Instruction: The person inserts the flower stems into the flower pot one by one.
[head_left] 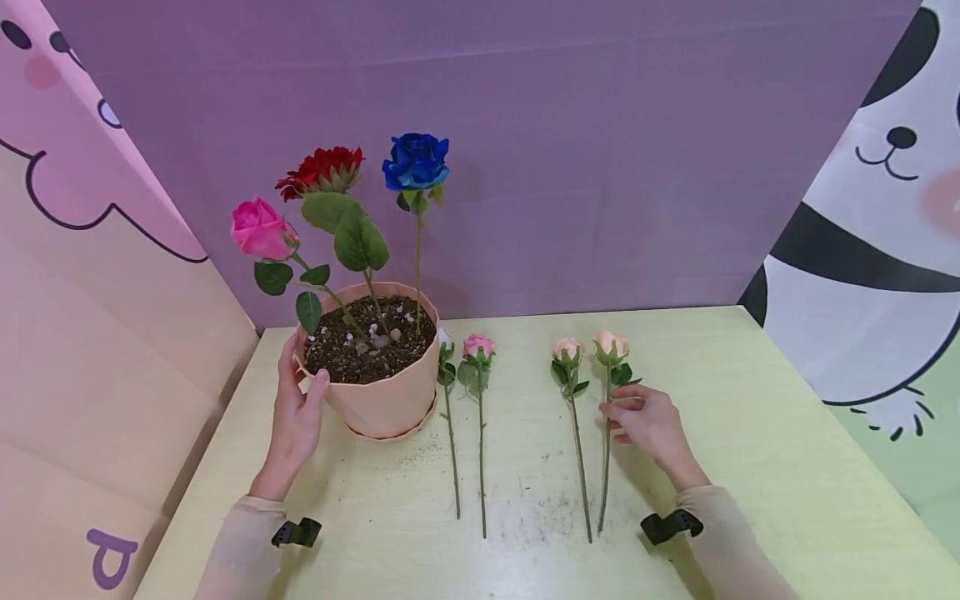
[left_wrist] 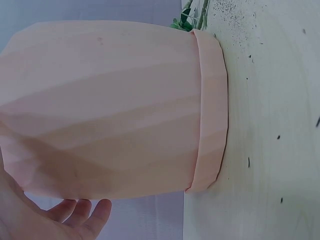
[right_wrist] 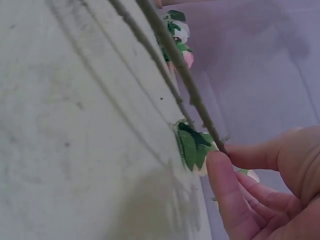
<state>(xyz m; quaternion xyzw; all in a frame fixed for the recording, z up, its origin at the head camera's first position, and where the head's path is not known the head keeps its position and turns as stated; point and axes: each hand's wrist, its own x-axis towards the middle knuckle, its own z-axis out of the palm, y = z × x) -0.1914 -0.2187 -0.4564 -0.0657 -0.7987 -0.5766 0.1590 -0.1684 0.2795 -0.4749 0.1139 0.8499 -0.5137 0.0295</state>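
Beige cloth sleeves [head_left: 735,542] lie nearest; the right hand [head_left: 651,425] pinches a green-stemmed peach rose [head_left: 612,345]; the spread left hand [head_left: 294,427] could, by pushing, tip the pink faceted pot [head_left: 386,406].

White rose [head_left: 446,337] partly hidden by pot [head_left: 386,406], panda [head_left: 870,329] cut off

One pot [head_left: 382,410], three potted flowers [head_left: 416,162] — four loose roses [head_left: 478,348], apparently — one partly hidden.
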